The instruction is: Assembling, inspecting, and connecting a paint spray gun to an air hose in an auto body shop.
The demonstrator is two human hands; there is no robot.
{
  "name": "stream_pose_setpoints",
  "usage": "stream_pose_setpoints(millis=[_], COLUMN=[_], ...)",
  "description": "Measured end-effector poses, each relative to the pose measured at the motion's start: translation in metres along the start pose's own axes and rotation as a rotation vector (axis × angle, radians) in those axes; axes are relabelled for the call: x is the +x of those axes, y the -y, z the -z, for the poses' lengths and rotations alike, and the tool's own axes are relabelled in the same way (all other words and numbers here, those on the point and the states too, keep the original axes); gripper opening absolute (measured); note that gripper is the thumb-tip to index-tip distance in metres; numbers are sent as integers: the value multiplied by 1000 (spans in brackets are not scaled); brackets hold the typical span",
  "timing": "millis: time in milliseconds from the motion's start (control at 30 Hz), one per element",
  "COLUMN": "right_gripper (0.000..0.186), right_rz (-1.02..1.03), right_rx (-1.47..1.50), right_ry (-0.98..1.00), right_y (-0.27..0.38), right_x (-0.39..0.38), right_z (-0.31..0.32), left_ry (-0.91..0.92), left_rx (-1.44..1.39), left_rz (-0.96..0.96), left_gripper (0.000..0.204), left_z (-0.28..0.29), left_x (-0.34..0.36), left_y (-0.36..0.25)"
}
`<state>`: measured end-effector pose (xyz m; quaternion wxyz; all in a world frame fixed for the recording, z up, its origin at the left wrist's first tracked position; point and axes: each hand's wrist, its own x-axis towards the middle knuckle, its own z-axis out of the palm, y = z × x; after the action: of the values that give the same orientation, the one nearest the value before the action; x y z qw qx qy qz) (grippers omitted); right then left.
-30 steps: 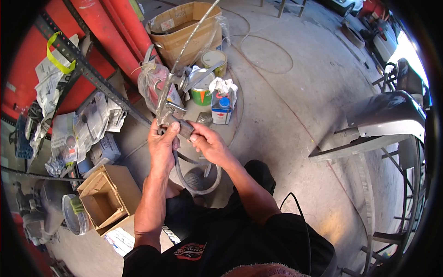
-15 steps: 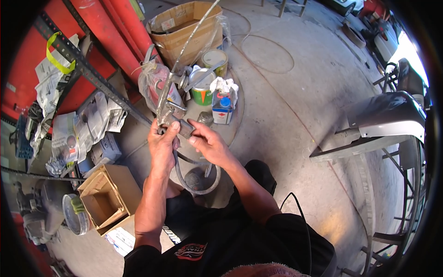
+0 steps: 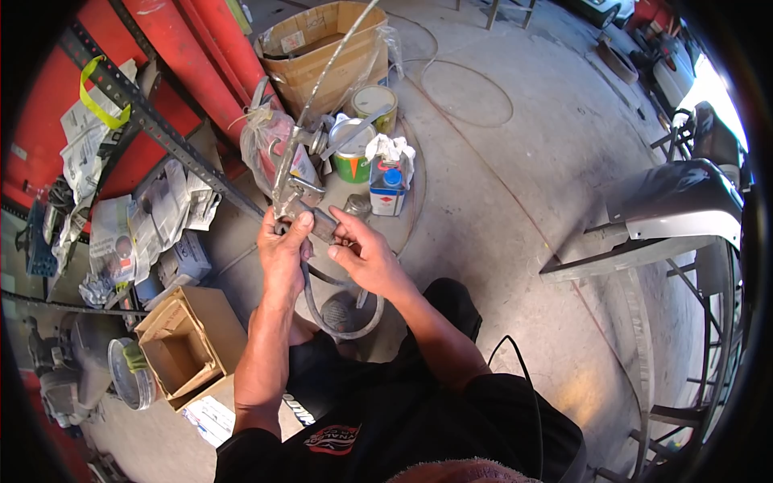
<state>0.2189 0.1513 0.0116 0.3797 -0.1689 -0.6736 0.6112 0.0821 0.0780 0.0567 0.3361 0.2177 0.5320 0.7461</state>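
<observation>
My left hand [image 3: 283, 249] is wrapped round a worn metal fitting, its thumb lying on top. A short dark grey cylinder [image 3: 322, 224] projects from this fitting toward the right. At the cylinder's free end my right hand [image 3: 366, 256] closes in, fingertips against the end and index finger extended along the far side. An upright metal pipe [image 3: 284, 173], spattered with pale marks, rises from the fitting, with a small metal valve piece [image 3: 307, 187] beside it. Below my hands hangs a looped grey hose [image 3: 312, 310]. The ends of my right fingers are partly hidden.
Ahead stand a blue-capped metal can [image 3: 388, 199], a green paint can [image 3: 351, 165] and a big cardboard box [image 3: 322, 64]. An open carton [image 3: 192, 346] sits at left, below a perforated metal bar [image 3: 173, 133]. A dark car panel [image 3: 672, 197] rests on a rack at right.
My right thumb and fingers have shifted slightly at the cylinder's end. The left hand and the fitting stay almost where they were.
</observation>
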Motion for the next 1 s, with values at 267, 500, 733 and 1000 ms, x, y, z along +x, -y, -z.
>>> stream_pose_setpoints(millis=[267,500,733,1000], right_gripper=[50,50,56,53], right_rz=[-215,-52,-205,-283], right_rx=[158,-11,232,391], right_ry=[138,33,128,122], right_y=[-7,-3,-12,-14], right_x=[6,-2,-2,-5], right_z=[4,1,5,7], left_ry=[-12,5,14,19], left_rx=[-6,3,22,33], left_rz=[5,10,11,41], left_gripper=[29,24,23,27], left_z=[5,3,4,1], left_x=[0,0,-3,-5], left_y=[0,0,2,2])
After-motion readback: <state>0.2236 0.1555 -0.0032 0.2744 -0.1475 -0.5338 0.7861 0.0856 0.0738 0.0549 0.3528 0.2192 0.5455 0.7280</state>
